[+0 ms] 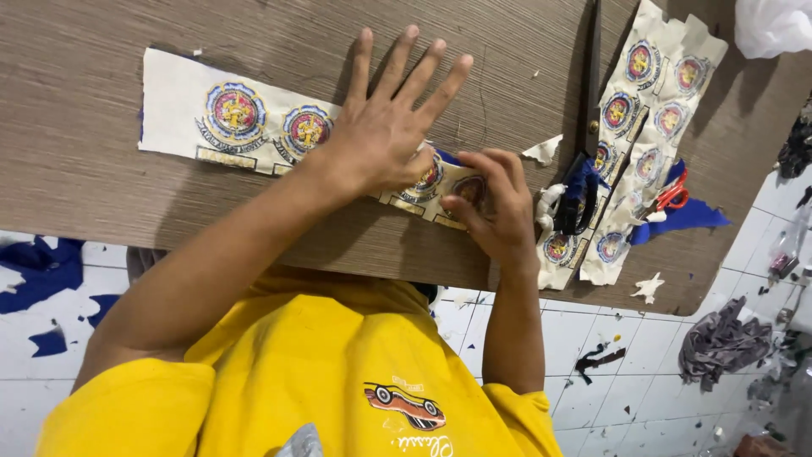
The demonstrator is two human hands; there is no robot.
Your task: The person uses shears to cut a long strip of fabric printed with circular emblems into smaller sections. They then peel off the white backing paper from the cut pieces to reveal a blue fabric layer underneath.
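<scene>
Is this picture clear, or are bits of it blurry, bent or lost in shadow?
Head view: sharp in the middle, where the left hand presses the strip of round badges; soft shadows fall beside the hand and under the scissors on the wooden board; the board's edges bow from wide-lens distortion; the white bag at top right is overexposed.

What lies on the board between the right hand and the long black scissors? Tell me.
In the head view, between the right hand and the black scissors lies a small torn white paper scrap; the rest of that stretch is bare wooden board.
</scene>
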